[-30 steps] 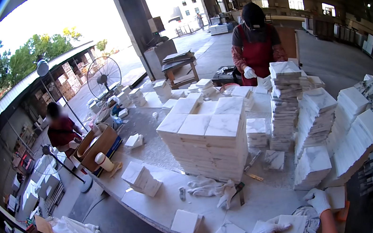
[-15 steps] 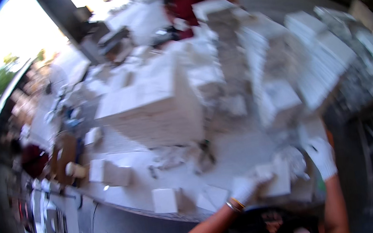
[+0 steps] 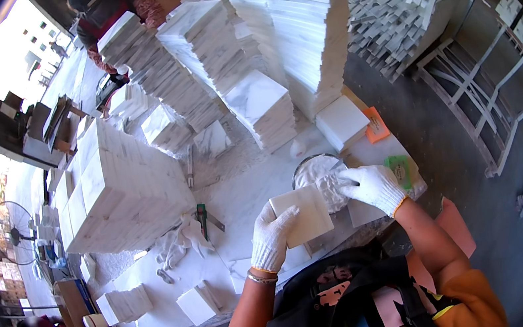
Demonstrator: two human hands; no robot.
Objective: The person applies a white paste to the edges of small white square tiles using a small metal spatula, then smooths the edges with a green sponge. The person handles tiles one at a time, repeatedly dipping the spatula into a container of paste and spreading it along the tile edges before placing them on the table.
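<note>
My left hand (image 3: 272, 237), in a white glove, holds a square white marble tile (image 3: 304, 215) by its left edge, tilted over the worktable (image 3: 244, 186). My right hand (image 3: 372, 187), also gloved, grips a thin tool whose tip rests in a round bowl of white paste (image 3: 315, 172) just right of the tile. Both hands are over the near edge of the table.
Tall stacks of white marble tiles (image 3: 296, 31) fill the far side, with a broad low stack (image 3: 121, 190) at left. A rag (image 3: 176, 246) and a green-handled tool (image 3: 203, 217) lie nearby. A green sponge (image 3: 400, 171) and orange card (image 3: 376, 127) sit right. A person (image 3: 109, 7) works beyond.
The camera has swung down and closer onto the table. My left hand now holds the tile up in front of me, and my right hand has moved to the paste bowl.
</note>
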